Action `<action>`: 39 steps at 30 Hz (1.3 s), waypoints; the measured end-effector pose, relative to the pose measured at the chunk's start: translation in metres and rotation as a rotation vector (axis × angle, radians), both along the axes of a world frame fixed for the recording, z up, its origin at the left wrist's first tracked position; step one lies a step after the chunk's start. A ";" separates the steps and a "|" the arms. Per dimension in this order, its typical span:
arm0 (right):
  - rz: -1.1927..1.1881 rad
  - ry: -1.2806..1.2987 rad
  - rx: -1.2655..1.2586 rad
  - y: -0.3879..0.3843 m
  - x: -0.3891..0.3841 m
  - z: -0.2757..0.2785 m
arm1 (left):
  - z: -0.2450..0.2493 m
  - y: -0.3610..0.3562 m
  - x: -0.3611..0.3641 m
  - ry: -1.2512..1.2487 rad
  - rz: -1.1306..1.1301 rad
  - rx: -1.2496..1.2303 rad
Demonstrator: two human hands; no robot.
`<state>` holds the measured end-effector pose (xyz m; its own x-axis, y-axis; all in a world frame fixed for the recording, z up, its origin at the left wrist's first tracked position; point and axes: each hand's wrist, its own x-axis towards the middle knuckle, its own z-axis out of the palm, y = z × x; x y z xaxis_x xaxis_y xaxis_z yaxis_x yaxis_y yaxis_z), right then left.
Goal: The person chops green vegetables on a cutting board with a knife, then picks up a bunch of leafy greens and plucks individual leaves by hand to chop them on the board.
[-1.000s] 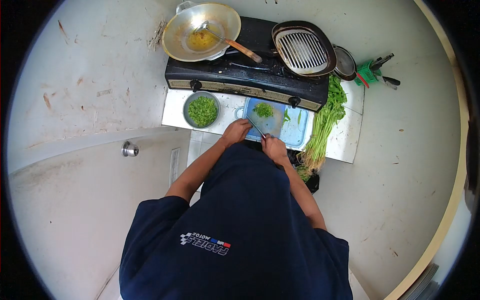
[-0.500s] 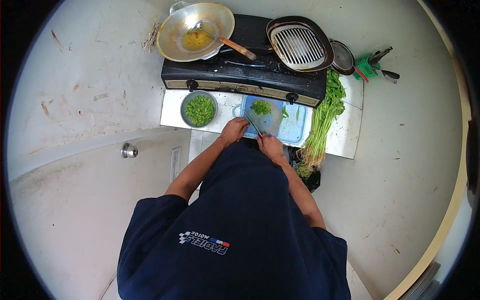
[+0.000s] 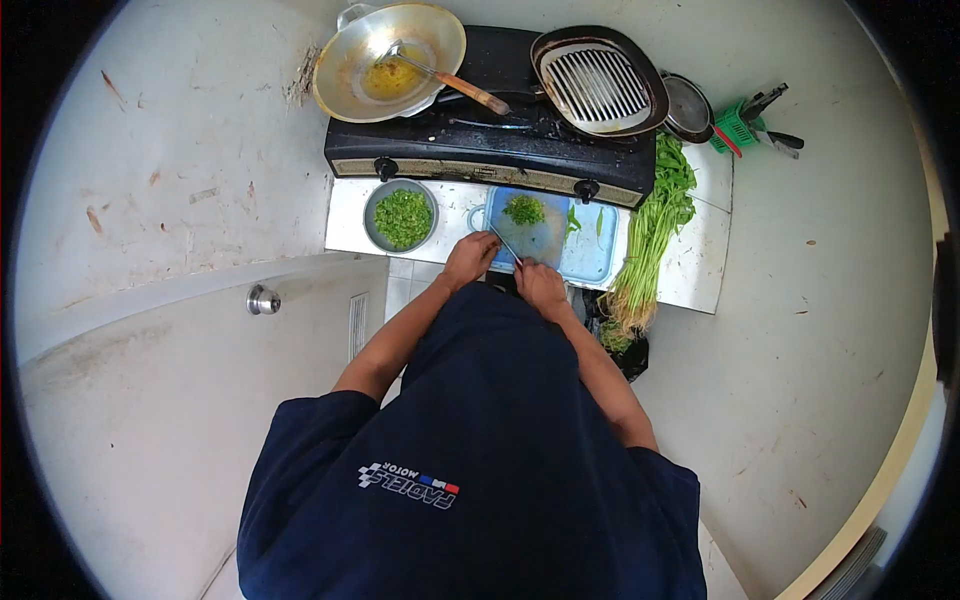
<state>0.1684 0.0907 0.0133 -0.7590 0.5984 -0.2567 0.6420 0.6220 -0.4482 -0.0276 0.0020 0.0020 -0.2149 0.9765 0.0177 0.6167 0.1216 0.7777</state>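
Observation:
My right hand (image 3: 541,287) is wrapped round the handle of a knife (image 3: 506,244), whose blade slants up and left over the cutting board (image 3: 543,246). At the board's near left corner, my left hand (image 3: 470,258) has its fingers bent together beside the blade; whatever they hold is too small to make out. A small heap of chopped greens (image 3: 524,209) lies at the far side of the board. Under the board is a light blue tray (image 3: 590,268), with a few loose green leaves (image 3: 573,222) on the right.
Left of the tray stands a grey bowl (image 3: 370,236) of chopped greens. A bunch of leafy greens with roots (image 3: 650,230) lies to the right. Behind is a black stove (image 3: 500,150) bearing a wok (image 3: 335,80) and a grill pan (image 3: 660,100). A green basket (image 3: 735,128) holds utensils.
The view has shifted slightly. My right hand and the knife have moved a little, while my left hand keeps its place at the board's corner.

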 end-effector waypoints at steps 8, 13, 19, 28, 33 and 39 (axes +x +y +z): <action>-0.009 -0.010 -0.034 0.004 0.006 -0.004 | 0.000 0.002 0.001 0.053 -0.005 0.020; 0.000 -0.009 -0.067 0.003 0.005 0.003 | -0.001 0.002 0.004 0.035 0.030 -0.010; 0.055 0.011 -0.005 -0.001 0.001 -0.001 | 0.010 0.005 0.008 0.160 0.006 -0.020; 0.061 -0.074 0.000 -0.004 -0.007 0.004 | 0.014 0.003 0.020 0.296 0.037 0.048; 0.140 -0.066 0.024 0.003 0.000 0.004 | 0.018 -0.002 0.022 0.284 0.030 -0.035; 0.183 -0.075 0.024 0.010 0.020 0.005 | 0.013 -0.002 0.027 0.214 0.111 -0.078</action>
